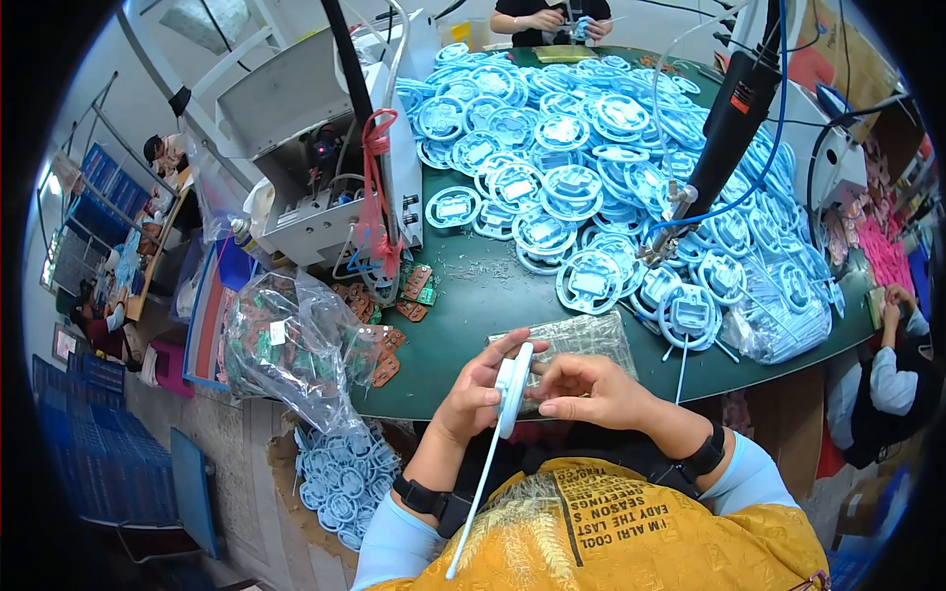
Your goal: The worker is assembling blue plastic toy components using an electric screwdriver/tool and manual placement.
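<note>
My left hand [471,399] grips a light blue round plastic housing [510,389], held edge-on over the front of the table. From its lower side a thin white cable [476,502] hangs down across the apron. My right hand [596,392] is beside the housing, its fingers curled and pinched against the far face. Whatever is between those fingertips is hidden. Under both hands lies a clear, wrapped flat block [591,345] at the table's edge. A pile of similar light blue round housings [572,187] covers the far side of the table.
A clear bag of circuit boards [286,335] sits left, with loose boards [389,360] beside it. An electric screwdriver [729,128] hangs over the pile. A metal machine [340,197] stands at left. More housings [345,483] fill a floor box. Co-workers sit opposite and right.
</note>
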`<state>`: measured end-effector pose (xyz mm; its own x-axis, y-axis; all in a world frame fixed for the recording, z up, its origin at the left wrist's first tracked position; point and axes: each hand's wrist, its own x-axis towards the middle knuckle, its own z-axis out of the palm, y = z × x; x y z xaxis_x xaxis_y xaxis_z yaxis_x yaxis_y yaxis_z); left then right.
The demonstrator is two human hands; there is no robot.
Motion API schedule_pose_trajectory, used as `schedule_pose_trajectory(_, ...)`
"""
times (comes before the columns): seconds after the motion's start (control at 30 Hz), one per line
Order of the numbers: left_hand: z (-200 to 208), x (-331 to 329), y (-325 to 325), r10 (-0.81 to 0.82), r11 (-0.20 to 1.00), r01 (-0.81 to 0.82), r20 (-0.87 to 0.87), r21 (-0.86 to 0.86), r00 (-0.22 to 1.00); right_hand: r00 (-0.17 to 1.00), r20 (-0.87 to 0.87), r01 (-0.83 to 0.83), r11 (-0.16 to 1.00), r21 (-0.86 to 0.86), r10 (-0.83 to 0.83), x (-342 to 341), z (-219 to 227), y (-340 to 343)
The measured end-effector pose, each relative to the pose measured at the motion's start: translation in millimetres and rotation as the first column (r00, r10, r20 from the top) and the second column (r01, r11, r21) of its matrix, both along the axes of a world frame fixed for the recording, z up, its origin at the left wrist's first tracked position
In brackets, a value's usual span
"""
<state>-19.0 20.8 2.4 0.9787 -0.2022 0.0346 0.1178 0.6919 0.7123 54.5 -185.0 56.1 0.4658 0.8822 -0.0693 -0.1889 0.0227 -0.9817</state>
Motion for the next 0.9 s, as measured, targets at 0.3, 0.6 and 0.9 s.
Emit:
schedule_pose_trajectory(0.3, 12, 10, 38, -0.251, 0.924, 0.224, 0.047, 0.310, 0.967, 0.998, 0.047, -0.027, 0.987, -0.158, 0.035, -3, 0, 5)
schedule_pose_trajectory(0.6, 32, 28, 77, -0.250, 0.761, 0.247, -0.080, 0.600, 0.965, 0.992, 0.113, -0.029, 0.985, -0.170, 0.048, -4, -14, 9)
schedule_pose_trajectory(0.9, 12, 26, 90, -0.248, 0.860, 0.256, -0.076, 0.442, 0.966, 0.997, 0.072, -0.021, 0.974, -0.227, 0.039, -6, -11, 4)
